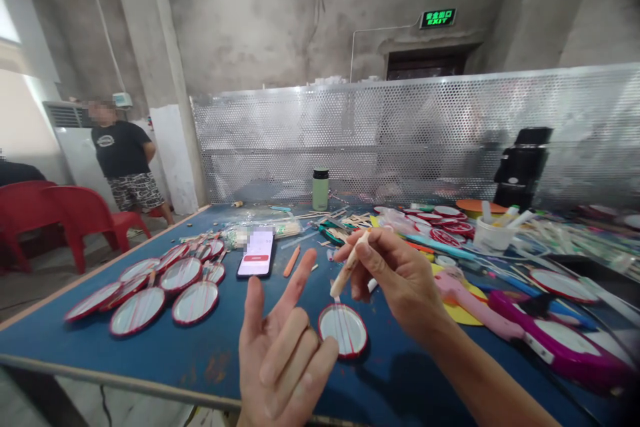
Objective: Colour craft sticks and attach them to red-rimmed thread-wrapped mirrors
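Observation:
My right hand [395,277] pinches a wooden stick [349,267], its lower end just above a small white disc with a red rim [343,329] lying on the blue table [200,353]. My left hand [283,347] is held palm up near the table's front edge, left of that disc, fingers apart and loosely curled, with nothing in it. Thin red threads run across the disc's face.
Several finished red-rimmed discs [160,287] lie at the left. A phone [257,253], green bottle [321,189], white cup with tools [493,233], pink glue gun [475,307] and craft clutter fill the back and right. A person [125,160] stands by red chairs [75,213].

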Demonstrator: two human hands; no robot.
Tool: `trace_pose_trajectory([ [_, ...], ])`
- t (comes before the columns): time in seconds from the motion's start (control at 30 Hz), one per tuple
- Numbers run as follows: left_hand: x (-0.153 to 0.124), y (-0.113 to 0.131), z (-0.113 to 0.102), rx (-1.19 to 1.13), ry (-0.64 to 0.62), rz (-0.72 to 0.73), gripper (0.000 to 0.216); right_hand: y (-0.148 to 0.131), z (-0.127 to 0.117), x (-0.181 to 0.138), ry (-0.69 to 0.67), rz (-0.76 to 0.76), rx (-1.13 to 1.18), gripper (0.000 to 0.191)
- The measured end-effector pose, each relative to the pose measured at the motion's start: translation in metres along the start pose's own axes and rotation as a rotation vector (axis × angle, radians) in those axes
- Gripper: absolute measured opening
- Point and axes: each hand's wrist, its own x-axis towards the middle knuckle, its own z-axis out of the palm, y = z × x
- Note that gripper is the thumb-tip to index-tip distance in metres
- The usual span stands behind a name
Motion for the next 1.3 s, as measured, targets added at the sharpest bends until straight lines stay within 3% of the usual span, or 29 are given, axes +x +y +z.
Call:
trace_pose_trajectory([
  [0.33,-0.007,0.008,-0.003,0.070,0.046,-0.011,0.072,0.004,-0.001,0.002,0.004,0.040,0.040,0.022],
  [0.53,-0.017,0.020,-0.003,0.210,0.079,-0.004,0.074,0.016,-0.003,0.004,-0.018,0.224,0.196,0.027],
  [0.77,-0.024,0.033,-0.001,0.289,0.055,-0.048,0.069,0.023,-0.001,0.006,-0.055,0.321,0.323,0.028],
  [0.9,-0.025,0.039,-0.004,0.336,0.114,-0.114,0.067,0.025,-0.002,0.015,-0.065,0.257,0.126,0.032],
  [1.07,-0.027,0.038,-0.010,0.305,0.291,-0.105,0.068,0.038,0.001,0.051,-0.196,0.091,-0.250,0.031],
  [1.17,-0.029,0.037,-0.013,0.298,0.286,-0.081,0.071,0.059,0.011,0.079,-0.274,0.082,-0.314,0.031],
  [1.3,-0.030,0.039,-0.014,0.268,0.244,-0.082,0.081,0.087,0.029,0.109,-0.334,-0.041,-0.468,0.025],
])
